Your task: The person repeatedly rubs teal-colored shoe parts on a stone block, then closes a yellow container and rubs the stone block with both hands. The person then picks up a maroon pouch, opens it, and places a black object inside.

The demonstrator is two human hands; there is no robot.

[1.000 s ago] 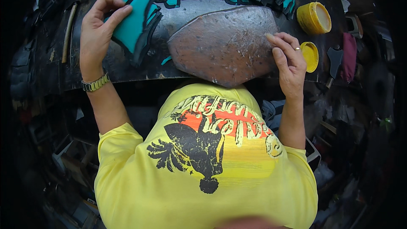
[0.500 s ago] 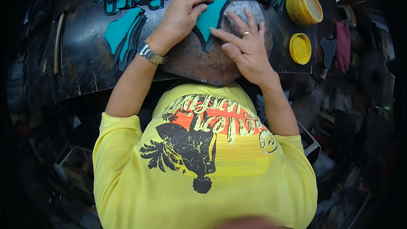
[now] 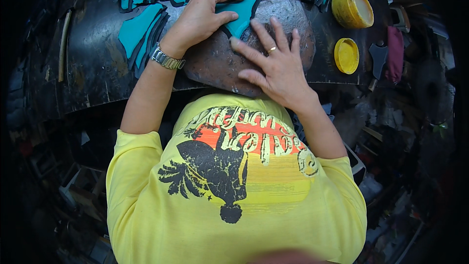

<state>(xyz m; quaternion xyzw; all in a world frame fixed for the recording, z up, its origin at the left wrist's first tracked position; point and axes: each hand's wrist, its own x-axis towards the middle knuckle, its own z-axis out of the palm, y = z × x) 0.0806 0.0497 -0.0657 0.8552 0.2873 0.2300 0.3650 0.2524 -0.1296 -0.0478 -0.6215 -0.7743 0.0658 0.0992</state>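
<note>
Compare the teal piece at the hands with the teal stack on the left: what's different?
Count: the teal piece looks single; the teal stack has several overlapping layers.
Place: the piece lies over the brown slab, the stack on the dark table.
Handling: the left hand's fingers are on the piece; no fingers are on the stack.
Shared: teal faces, dark edges.

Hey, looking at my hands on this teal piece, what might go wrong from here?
1. The teal piece lies over the brown slab, under the left hand with the right hand close by; uneven pressure might shift it.
2. The fanned teal stack lies close to the wristwatch, so that arm might nudge it.
3. The yellow tub is open, its lid nearby, so a bump might spill its contents.
</note>
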